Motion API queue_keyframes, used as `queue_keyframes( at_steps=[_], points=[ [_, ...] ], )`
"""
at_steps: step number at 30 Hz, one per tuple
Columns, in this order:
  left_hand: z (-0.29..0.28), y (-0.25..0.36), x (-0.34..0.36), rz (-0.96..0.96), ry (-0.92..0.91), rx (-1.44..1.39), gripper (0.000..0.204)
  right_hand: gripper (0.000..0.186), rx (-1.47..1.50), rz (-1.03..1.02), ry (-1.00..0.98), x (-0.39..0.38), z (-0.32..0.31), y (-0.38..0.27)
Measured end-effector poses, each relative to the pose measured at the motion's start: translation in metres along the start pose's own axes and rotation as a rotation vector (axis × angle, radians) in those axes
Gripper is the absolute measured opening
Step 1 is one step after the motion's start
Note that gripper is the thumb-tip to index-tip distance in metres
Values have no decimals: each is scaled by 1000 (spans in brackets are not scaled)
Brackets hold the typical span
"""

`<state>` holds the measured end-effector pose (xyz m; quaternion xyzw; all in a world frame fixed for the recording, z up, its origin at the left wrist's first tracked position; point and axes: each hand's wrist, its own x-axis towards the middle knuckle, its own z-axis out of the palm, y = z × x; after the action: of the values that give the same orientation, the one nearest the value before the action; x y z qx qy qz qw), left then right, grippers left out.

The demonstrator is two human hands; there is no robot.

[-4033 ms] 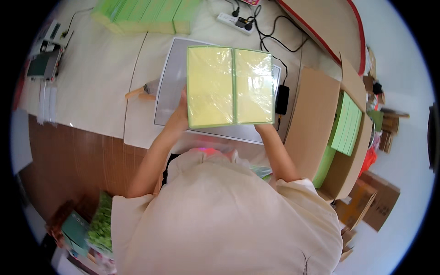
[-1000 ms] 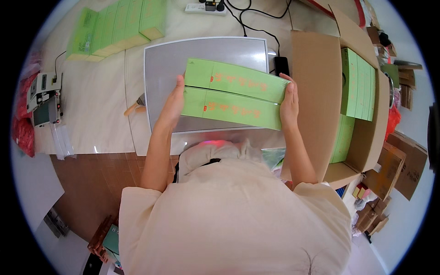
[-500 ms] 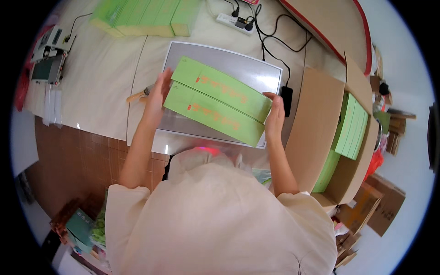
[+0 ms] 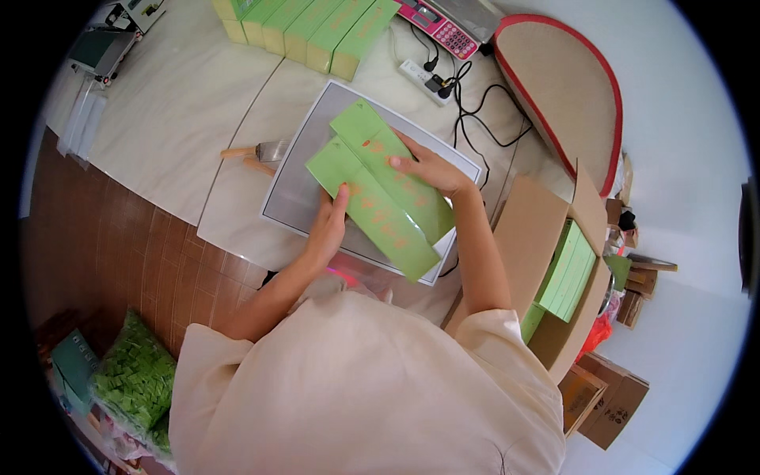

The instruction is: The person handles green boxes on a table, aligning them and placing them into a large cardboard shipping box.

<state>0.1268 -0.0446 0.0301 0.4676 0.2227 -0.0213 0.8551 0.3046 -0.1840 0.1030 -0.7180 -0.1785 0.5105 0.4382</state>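
Two long green boxes with orange markings lie slanted side by side and slightly staggered in my hands, over a grey panel (image 4: 289, 198) with a white rim. My left hand (image 4: 331, 222) grips the lower-left box (image 4: 384, 226), thumb on its face. My right hand (image 4: 427, 170) grips the upper-right box (image 4: 356, 119), thumb on top and fingers round its far edge. The undersides of both boxes are hidden. Just left of the panel lies a wooden-handled metal tool (image 4: 241, 153).
Green boxes (image 4: 309, 32) line the back, beside a pink scale (image 4: 443, 28), a power strip (image 4: 423, 81) with cables and a red-trimmed board (image 4: 566, 87). An open carton (image 4: 526, 202) of green boxes stands right. Machines (image 4: 103, 51) sit far left; a bag of green packets (image 4: 134, 372) lies lower left.
The two boxes have turned clockwise to a steeper slant and are now staggered. My right hand has moved up onto the upper box; my left hand has moved lower. The view has turned.
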Motion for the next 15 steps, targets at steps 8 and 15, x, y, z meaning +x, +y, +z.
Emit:
queue_keyframes(
  at_steps=[8,15],
  points=[
    [38,63,4,556,-109,479,77,100,149,-484,410,-87,29,2],
    [52,65,3,667,-236,504,87,94,366,-602,649,-126,76,27]
  ],
)
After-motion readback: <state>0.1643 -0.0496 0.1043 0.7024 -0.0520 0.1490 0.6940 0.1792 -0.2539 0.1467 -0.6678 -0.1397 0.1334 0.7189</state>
